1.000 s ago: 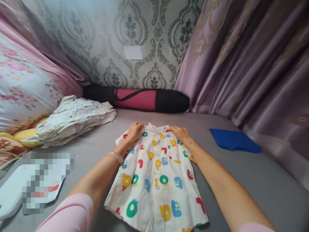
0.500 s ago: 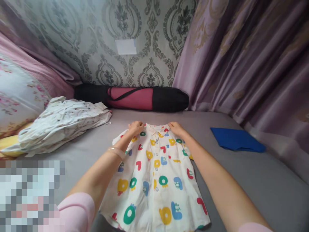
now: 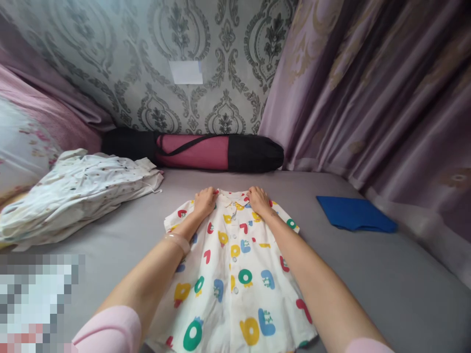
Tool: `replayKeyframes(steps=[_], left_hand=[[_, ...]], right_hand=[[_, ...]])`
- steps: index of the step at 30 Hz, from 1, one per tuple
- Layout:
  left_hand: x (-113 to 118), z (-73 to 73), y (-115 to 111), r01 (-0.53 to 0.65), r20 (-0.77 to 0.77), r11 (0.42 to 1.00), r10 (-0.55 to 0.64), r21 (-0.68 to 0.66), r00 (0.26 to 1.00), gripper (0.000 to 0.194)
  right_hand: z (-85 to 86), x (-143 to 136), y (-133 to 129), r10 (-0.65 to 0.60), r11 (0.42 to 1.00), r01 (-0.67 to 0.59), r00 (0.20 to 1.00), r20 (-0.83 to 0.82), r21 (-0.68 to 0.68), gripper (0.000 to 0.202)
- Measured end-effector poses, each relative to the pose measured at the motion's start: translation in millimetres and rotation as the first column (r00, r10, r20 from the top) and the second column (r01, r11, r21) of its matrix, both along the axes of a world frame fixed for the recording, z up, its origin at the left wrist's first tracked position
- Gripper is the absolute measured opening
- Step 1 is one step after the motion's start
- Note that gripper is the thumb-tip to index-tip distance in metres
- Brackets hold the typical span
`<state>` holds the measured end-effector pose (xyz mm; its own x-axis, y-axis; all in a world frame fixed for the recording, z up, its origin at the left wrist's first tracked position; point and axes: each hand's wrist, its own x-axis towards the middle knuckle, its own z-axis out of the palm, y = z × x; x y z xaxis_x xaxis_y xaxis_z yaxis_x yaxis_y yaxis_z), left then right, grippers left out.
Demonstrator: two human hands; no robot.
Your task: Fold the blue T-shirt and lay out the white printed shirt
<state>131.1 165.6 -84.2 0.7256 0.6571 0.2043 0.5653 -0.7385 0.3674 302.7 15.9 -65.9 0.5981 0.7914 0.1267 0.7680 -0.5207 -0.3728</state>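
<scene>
A white short-sleeved shirt (image 3: 221, 264) printed with coloured letters and shapes lies front up on the grey sheet, its collar at the far end and its buttons down the middle. My left hand (image 3: 206, 201) is at the shirt's left shoulder, beside the collar, with its fingers curled on the cloth. On the other side of the collar, my right hand (image 3: 259, 199) has its fingers bent over the right shoulder. Both short sleeves spread outward. My left forearm, with a pale bangle, and my right forearm cover parts of the shirt's sides.
Crumpled white clothing (image 3: 84, 186) lies at the left by a floral pillow (image 3: 22, 147). A black and maroon long bag (image 3: 198, 152) rests along the patterned wall. A folded blue cloth (image 3: 356, 213) lies at the right, near the purple curtain (image 3: 331, 88).
The shirt's right sleeve has spread outward and now shows beyond my right forearm. My right hand has shifted slightly left over the shoulder. The whole view has moved a little.
</scene>
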Motion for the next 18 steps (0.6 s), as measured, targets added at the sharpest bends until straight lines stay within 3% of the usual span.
replayKeyframes(steps=[5,8,11,14,18], left_hand=[[1.2,17.3,14.7,0.036,-0.078,0.999,-0.037,-0.016,0.996,0.017],[12.2,32.4,5.8,0.137,-0.066,0.99,-0.136,0.019,0.989,0.023],[36.4,39.0,-26.6,0.324,-0.047,0.946,-0.323,0.027,0.945,0.023],[61.1,31.5,-70.7,0.453,-0.026,0.891,-0.453,0.025,0.891,0.021],[72.8,8.9,-112.5,0.451,0.02,0.891,-0.453,0.061,0.891,0.028]], right_hand=[[10.6,42.4,-24.8,0.008,0.999,-0.015,0.987,-0.162,-0.043,0.028],[14.5,65.7,-53.9,-0.065,0.994,0.043,0.97,-0.235,-0.097,0.034],[15.1,73.2,-74.3,-0.105,0.99,0.073,0.954,-0.281,-0.123,0.031],[15.4,67.5,-78.8,-0.108,0.991,0.078,0.943,-0.313,-0.109,0.019],[16.2,56.1,-72.1,-0.103,0.995,0.099,0.939,-0.328,-0.03,0.011]])
